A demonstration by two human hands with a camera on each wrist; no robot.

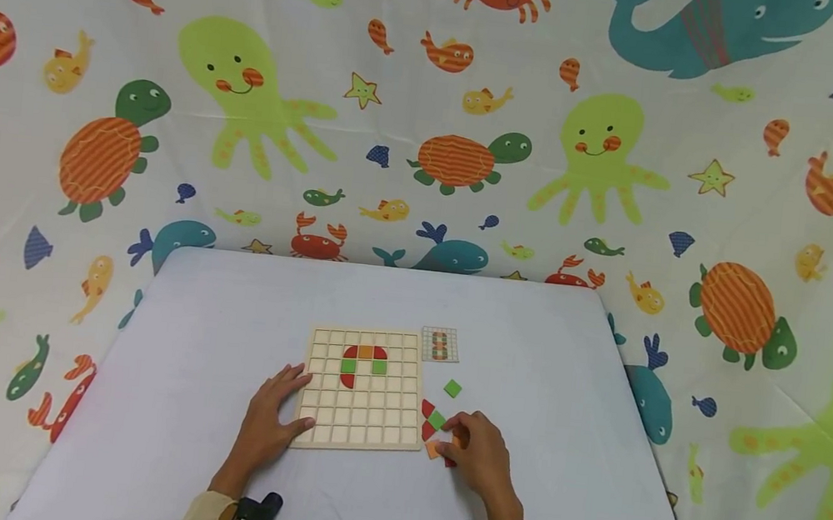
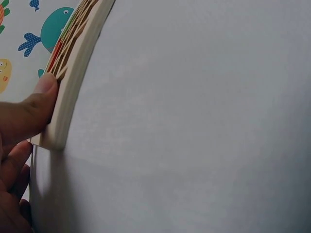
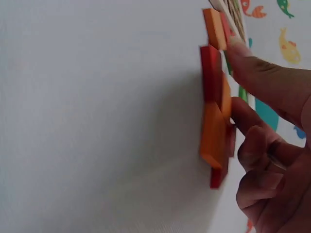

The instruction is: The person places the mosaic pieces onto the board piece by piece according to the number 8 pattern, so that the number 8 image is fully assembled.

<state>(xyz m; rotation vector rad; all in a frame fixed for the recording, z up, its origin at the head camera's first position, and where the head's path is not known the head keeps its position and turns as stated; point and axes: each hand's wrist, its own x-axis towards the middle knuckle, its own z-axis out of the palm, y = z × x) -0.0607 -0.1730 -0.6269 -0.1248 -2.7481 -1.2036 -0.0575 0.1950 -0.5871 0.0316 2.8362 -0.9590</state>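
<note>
I have the left hand [image 1: 269, 413] at the left side of the wooden board [image 1: 371, 419], on the desk [image 1: 568, 408]. Its thumb and pointing finger are spread along the edge and touch it, not curled round anything; I think it helps stop the board sliding. The board looks close to square, so I can't pick out a long way.

On the board, ahead and right of the left hand, sit a first red piece [image 1: 351, 352], a top orange piece [image 1: 366, 352] and a second red piece [image 1: 380, 353] in a row. Under the reds are a left green piece [image 1: 349, 366] and a right green piece [image 1: 379, 367]. A third red piece [image 1: 348, 381] is below the left green one. The spot below the right green one is bare.

Past the board, ahead and left of the right hand [image 1: 477, 450], is a picture card [image 1: 440, 345]. Much nearer this hand, on its left, are two loose red pieces [image 1: 428, 408], a loose green piece [image 1: 436, 419] and a loose orange piece [image 1: 432, 450]. A lone green square [image 1: 453, 388] lies farther ahead.

The right hand bends over this bunch, thumb and pointing finger apart; I see nothing pinched. What matters next, I think: the loose bits lie between it and the board, so it is the nearer hand, with the bare squares to its left.
</note>
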